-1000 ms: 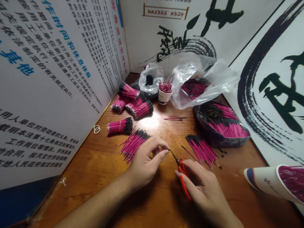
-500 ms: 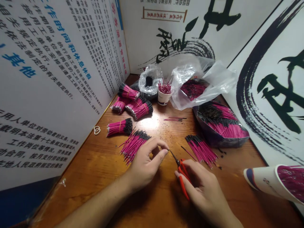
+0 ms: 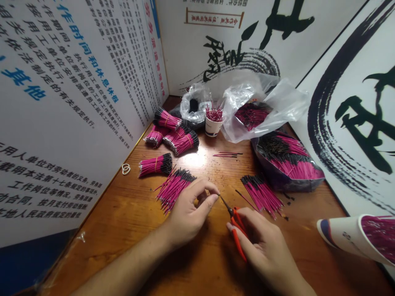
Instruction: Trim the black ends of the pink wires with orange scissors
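My left hand (image 3: 191, 211) is closed in a pinch, thumb against forefinger, on something too small to make out. The dark tips of the orange-handled snips (image 3: 236, 230) meet that pinch. My right hand (image 3: 265, 250) is wrapped round the snips' handles, low on the wooden table (image 3: 129, 213). A loose fan of pink wires with black ends (image 3: 174, 187) lies just behind my left hand. Another loose pile of pink wires (image 3: 262, 195) lies beyond my right hand.
Banded bundles of pink wires (image 3: 173, 133) lie at the back left, with a rubber band (image 3: 125, 168) by the printed board. A paper cup of wires (image 3: 213, 121), plastic bags (image 3: 262, 102) and a tray of wires (image 3: 286, 160) stand behind. A tipped cup (image 3: 358, 236) lies at the right.
Nothing has visibly changed apart from a slight shift of the camera; both hands stay where they were.
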`<state>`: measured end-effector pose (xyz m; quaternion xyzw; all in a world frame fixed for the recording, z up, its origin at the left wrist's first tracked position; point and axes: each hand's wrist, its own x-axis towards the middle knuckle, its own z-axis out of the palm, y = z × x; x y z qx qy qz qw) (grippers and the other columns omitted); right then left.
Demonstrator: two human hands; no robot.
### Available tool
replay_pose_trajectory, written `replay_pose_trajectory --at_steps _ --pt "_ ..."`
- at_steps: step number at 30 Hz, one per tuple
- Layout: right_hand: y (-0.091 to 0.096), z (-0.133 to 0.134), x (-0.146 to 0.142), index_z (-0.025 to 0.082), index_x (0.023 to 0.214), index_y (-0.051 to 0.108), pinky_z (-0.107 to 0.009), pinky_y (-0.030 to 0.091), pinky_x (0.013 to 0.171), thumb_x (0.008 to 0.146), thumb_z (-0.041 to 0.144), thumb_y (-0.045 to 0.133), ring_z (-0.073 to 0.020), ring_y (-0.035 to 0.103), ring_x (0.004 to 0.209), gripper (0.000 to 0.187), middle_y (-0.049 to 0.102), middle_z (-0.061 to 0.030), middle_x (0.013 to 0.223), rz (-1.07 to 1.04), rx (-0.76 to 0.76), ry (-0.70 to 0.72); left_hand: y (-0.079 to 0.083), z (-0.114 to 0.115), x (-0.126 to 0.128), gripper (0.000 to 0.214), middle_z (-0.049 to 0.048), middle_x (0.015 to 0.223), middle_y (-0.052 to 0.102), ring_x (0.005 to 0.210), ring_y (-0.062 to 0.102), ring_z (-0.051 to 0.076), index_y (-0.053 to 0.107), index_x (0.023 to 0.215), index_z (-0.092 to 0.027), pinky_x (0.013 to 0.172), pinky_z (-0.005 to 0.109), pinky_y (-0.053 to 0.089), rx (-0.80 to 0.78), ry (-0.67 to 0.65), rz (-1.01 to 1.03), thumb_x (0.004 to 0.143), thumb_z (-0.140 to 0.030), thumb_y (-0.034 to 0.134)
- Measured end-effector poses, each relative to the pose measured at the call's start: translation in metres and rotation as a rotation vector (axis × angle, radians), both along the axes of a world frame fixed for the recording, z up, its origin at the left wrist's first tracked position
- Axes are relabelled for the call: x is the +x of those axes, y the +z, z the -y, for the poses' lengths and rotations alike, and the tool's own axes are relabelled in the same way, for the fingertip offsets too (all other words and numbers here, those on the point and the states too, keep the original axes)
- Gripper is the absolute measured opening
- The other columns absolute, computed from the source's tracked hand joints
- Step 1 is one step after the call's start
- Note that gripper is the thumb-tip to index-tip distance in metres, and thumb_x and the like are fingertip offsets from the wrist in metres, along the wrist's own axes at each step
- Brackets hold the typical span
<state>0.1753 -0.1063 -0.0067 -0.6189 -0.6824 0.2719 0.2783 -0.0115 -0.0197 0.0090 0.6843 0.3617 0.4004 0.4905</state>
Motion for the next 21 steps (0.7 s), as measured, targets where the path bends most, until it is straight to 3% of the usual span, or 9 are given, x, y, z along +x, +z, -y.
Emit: replay_pose_trajectory --at_steps 21 --pt "-0.0008 -0.0007 0.0014 0.021 0.096 0.062 -0.027 0.048 0.063 0.095 0.034 0.053 -0.0172 0.060 0.069 0.015 0.064 -0.0036 0.077 -0.008 -0.010 0.004 -0.0015 0.0008 0.0007 0.011 0.0007 0.079 0.054 0.072 0.049 0.013 0.059 0.086 -0.017 0.067 0.025 0.040 -0.019 -0.001 -0.014 0.093 -0.020 0.051"
